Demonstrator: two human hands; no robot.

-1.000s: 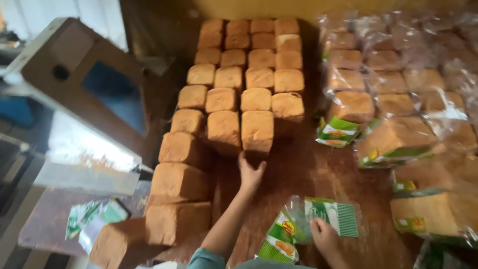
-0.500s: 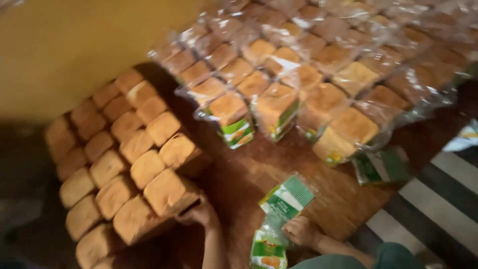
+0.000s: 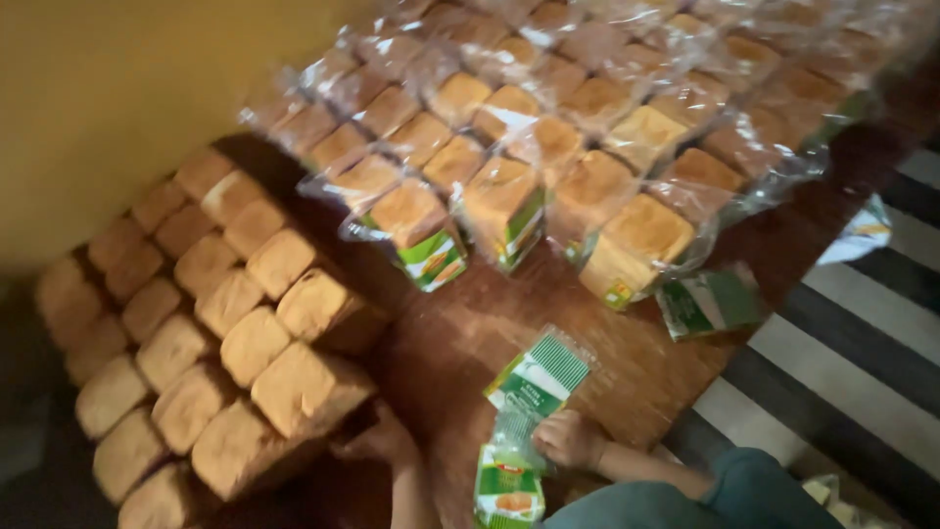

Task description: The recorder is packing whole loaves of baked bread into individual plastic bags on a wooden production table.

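Left hand (image 3: pixel 377 441) had moved to grip a bare golden-brown bread loaf (image 3: pixel 305 390); right hand (image 3: pixel 568 438) pinched a clear green-printed plastic bag (image 3: pixel 511 460).

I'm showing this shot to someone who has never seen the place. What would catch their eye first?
Probably the block of bare, unwrapped loaves stacked at the left, with the left hand against the nearest one. Next, the rows of bagged loaves filling the far end of the wooden table. The right hand grips an empty green-and-white bag at the near edge.
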